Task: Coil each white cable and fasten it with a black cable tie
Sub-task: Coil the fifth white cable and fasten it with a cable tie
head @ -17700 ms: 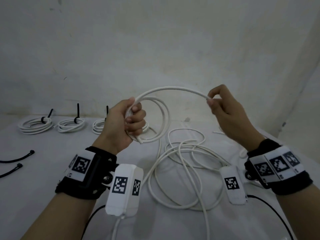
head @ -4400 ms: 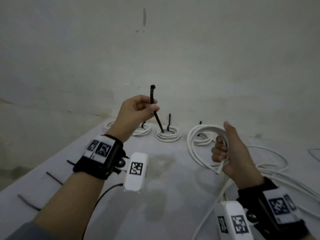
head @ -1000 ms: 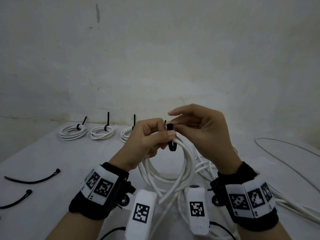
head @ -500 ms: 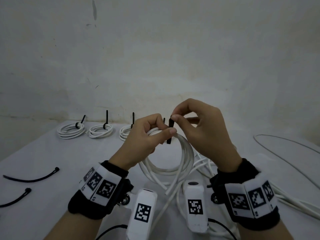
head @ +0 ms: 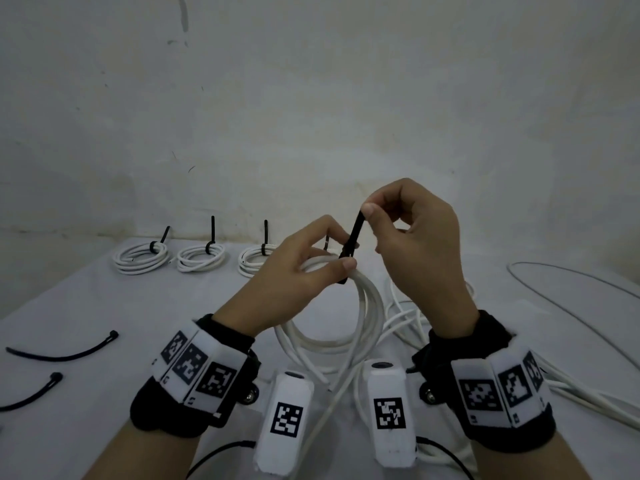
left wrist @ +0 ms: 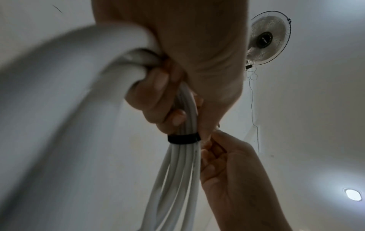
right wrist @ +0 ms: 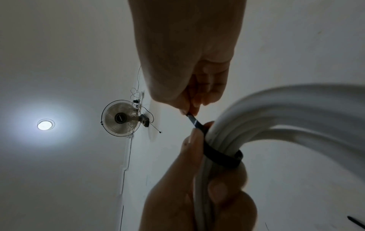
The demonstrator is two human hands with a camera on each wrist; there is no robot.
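Gripping: left hand (head: 298, 271) curls round smooth white coil (head: 367, 313)
Tie: flat black strap (head: 354, 237), right hand (head: 415, 244) pinching its tail above left fingertips
Writing: none readable

The room I work in is dim and greyish. A round ceiling lamp (right wrist: 45, 124) flares with a soft halo in both wrist views. White cable (left wrist: 59, 109) nearest those lenses is blurred, edges bowed.

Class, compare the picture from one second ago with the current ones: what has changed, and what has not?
The right hand has pulled the black cable tie tail up, tightening it round the white coil. The left hand still grips the coil; the three tied coils stay put.
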